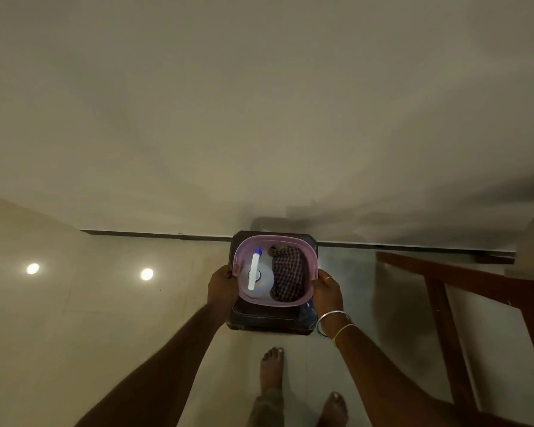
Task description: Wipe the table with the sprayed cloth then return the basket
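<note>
While left hand (221, 285) and right hand (326, 292) each grip a side of the pink basket (275, 239), spray bottle (255, 272) and checked cloth (287, 275) lie inside it, dark stool (272, 322) beneath.

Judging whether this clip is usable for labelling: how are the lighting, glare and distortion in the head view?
Head view: dim, warm light; two round glare spots on the glossy floor; soft shadows on the wall; wide-angle stretch toward the edges; basket, spray bottle and checked cloth read clearly between the left hand and right hand.
</note>
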